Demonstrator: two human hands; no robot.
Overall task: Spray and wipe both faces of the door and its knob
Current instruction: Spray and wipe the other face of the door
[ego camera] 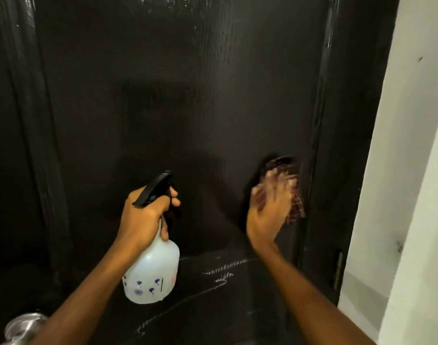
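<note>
Right now we work on the dark door (183, 108), which fills nearly the whole frame, with a white wall (412, 170) along the right edge. Our left hand (144, 217) sits left of centre, its fingers wrapped round the neck of the spray bottle (150, 272) with the forefinger by the black trigger; we hold it upright and a little off the panel, nozzle toward the door, probably so that another spray is ready without putting anything down. Our right hand (270, 207), at centre right, presses a reddish checked cloth (295, 205) flat against the door beside its right-hand edge, fingers spread over the cloth so the palm bears on a broad patch; the hand is blurred, so we judge it is mid-stroke. Pale wet streaks (218, 272) curve across the lower centre of the panel, which suggests that part is sprayed but not yet dried. A metal knob (23, 324) shows at the lower left corner, partly hidden by our left forearm, apart from both hands and apparently untouched.
</note>
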